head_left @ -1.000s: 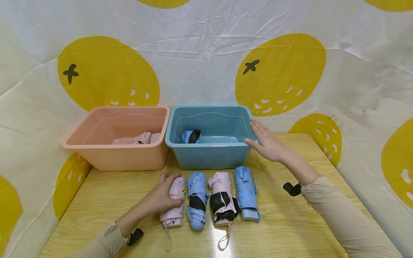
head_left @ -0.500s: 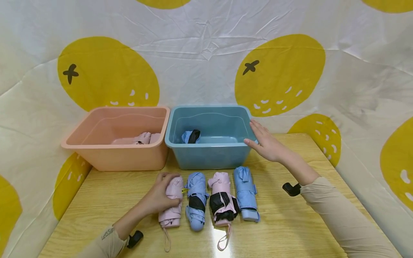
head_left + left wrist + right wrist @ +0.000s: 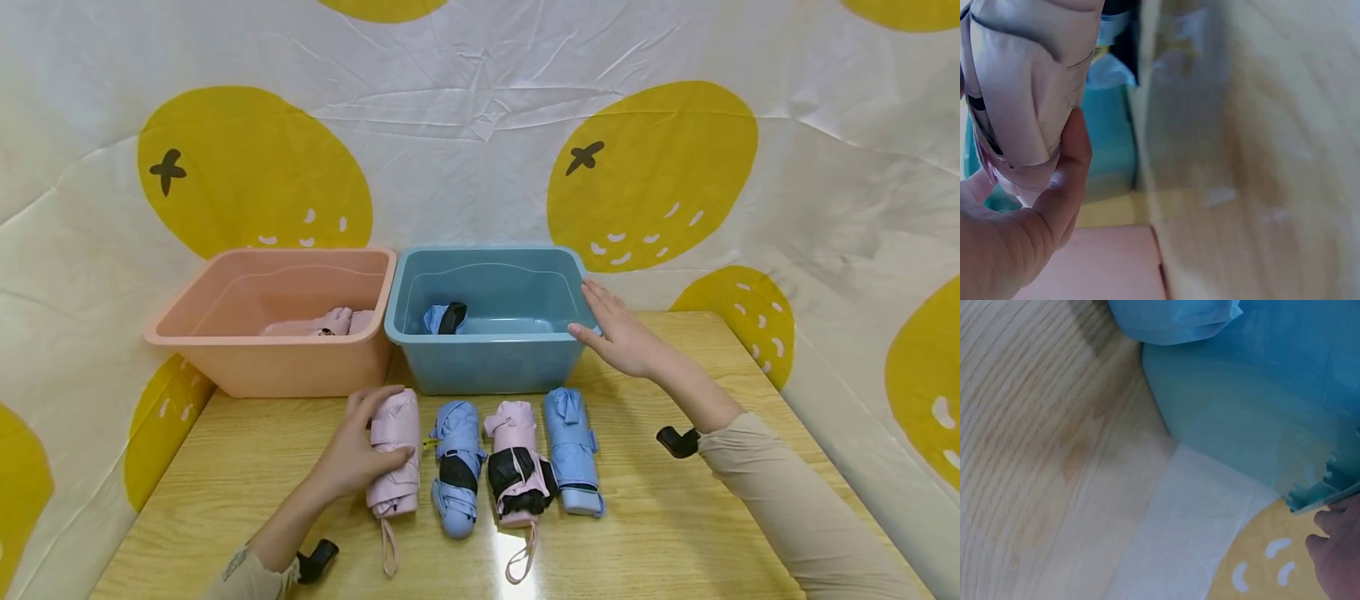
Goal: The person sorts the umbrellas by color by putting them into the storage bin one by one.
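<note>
My left hand (image 3: 352, 450) grips a folded pink umbrella (image 3: 397, 437) round its left side, with the wrist strap dangling. In the left wrist view the umbrella (image 3: 1029, 94) seems lifted off the table, held between thumb and fingers. My right hand (image 3: 626, 333) rests with straight fingers against the right rim of the blue bin (image 3: 491, 365). Beside the held umbrella lie a blue folded umbrella (image 3: 457, 437), a pink and black one (image 3: 513, 427) and another blue one (image 3: 572, 442).
A pink bin (image 3: 292, 367) stands left of the blue one, holding pink umbrellas (image 3: 335, 321). Inside the blue bin, a blue and black umbrella (image 3: 444, 318) lies at the left. A fruit-print cloth (image 3: 465, 183) hangs behind the wooden table (image 3: 660, 517).
My left hand has raised the pink umbrella and moved it slightly left and away from me, apart from the blue one. The right hand stays at the bin rim.
</note>
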`<action>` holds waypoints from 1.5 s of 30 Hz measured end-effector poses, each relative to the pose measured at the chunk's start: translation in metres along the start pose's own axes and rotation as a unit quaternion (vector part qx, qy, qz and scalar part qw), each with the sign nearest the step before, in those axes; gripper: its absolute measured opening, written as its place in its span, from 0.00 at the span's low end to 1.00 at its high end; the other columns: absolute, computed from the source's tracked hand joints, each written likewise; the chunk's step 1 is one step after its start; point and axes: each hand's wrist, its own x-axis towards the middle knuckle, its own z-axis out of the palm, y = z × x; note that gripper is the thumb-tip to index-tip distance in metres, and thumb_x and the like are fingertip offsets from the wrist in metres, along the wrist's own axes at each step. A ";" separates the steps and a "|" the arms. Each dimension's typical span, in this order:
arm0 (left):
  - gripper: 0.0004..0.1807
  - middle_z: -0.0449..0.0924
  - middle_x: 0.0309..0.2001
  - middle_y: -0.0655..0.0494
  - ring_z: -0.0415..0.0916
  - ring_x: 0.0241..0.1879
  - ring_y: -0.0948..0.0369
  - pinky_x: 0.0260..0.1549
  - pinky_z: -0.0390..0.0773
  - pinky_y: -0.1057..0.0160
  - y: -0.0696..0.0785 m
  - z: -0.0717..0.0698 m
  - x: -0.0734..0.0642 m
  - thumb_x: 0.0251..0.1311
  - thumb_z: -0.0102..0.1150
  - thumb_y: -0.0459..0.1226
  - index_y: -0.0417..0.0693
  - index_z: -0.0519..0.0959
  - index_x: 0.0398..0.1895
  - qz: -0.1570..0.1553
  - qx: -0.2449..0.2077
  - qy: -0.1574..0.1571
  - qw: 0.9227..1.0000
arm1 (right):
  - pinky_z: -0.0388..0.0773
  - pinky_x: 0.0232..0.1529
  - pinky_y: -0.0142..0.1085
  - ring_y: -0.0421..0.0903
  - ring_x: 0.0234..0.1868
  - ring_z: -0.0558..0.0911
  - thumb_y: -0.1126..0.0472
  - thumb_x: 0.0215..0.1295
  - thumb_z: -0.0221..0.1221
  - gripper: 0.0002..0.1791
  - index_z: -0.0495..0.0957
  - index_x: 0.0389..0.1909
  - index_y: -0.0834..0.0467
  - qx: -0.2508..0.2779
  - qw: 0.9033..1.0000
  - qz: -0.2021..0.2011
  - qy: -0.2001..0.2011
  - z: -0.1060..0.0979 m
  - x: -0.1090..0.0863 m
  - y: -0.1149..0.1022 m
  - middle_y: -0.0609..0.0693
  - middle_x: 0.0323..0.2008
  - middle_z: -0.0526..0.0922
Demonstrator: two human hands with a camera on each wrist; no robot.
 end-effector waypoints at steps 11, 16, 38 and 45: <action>0.47 0.56 0.72 0.45 0.64 0.62 0.47 0.50 0.78 0.53 0.034 -0.023 -0.005 0.52 0.79 0.32 0.57 0.67 0.76 0.042 -0.059 0.071 0.995 | 0.38 0.80 0.58 0.59 0.84 0.37 0.39 0.82 0.44 0.47 0.37 0.83 0.66 0.003 1.000 -0.001 0.003 0.000 -0.001 0.000 0.61 0.84 0.36; 0.48 0.57 0.69 0.49 0.68 0.55 0.47 0.38 0.84 0.61 0.046 -0.033 -0.001 0.52 0.76 0.26 0.54 0.66 0.77 0.065 -0.101 0.102 0.988 | 0.37 0.80 0.59 0.59 0.84 0.37 0.39 0.82 0.44 0.47 0.37 0.83 0.66 0.004 1.000 0.000 0.005 0.000 -0.001 -0.001 0.61 0.84 0.36; 0.50 0.52 0.70 0.59 0.69 0.50 0.57 0.33 0.83 0.73 0.079 -0.128 0.064 0.55 0.70 0.22 0.57 0.61 0.79 0.097 -0.094 0.193 0.972 | 0.38 0.80 0.58 0.59 0.84 0.37 0.38 0.82 0.44 0.47 0.38 0.83 0.66 0.004 1.000 -0.001 0.003 0.000 0.000 -0.001 0.60 0.84 0.36; 0.51 0.45 0.74 0.52 0.66 0.51 0.60 0.33 0.82 0.75 0.075 -0.165 0.095 0.59 0.72 0.28 0.61 0.56 0.82 0.051 -0.032 0.164 0.985 | 0.38 0.80 0.58 0.59 0.84 0.38 0.40 0.83 0.44 0.46 0.39 0.83 0.66 0.006 1.000 -0.001 0.008 -0.001 -0.001 -0.001 0.60 0.84 0.37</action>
